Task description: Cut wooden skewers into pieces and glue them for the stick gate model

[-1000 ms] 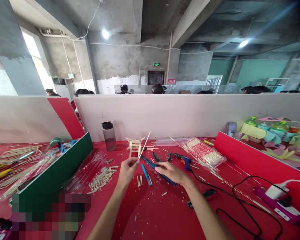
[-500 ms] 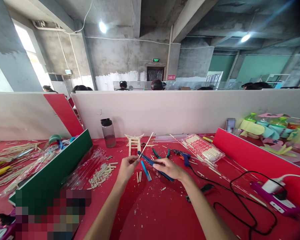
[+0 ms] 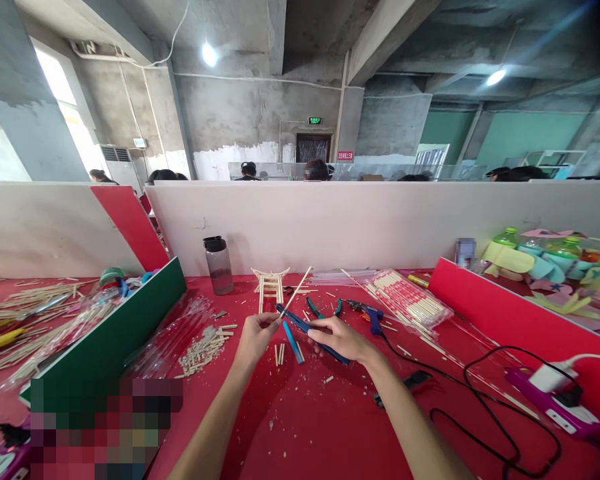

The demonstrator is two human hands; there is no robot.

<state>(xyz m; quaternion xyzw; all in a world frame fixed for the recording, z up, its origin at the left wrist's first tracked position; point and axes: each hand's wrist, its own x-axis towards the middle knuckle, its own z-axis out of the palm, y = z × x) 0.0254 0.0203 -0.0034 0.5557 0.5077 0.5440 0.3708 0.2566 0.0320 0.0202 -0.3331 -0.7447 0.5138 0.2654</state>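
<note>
Between the thumb and fingers of my left hand (image 3: 258, 337) is a thin wooden stick (image 3: 300, 287), tilted up to the right. My right hand (image 3: 336, 340) is wrapped round the handles of dark blue pliers (image 3: 300, 323), whose jaws meet the stick's lower part near my left fingertips. Whether the jaws have closed on it, I cannot tell. Just behind lies a small frame built of sticks (image 3: 270, 287). Below the pliers a blue pen-like tool (image 3: 293, 343) rests on the red table, with short cut stick pieces (image 3: 279, 355) beside it.
Left of my hands lie a heap of cut pieces (image 3: 200, 353) and plastic wrapping (image 3: 167, 340); a water bottle (image 3: 219, 265) stands behind. On the right are green-handled pliers (image 3: 324, 309), a glue gun (image 3: 370, 315) with a trailing cord, packed sticks (image 3: 407, 300) and a power strip (image 3: 555, 403).
The whole view has shifted slightly to the right. Both hands keep their hold, and the stick and pliers stay almost in the same position.
</note>
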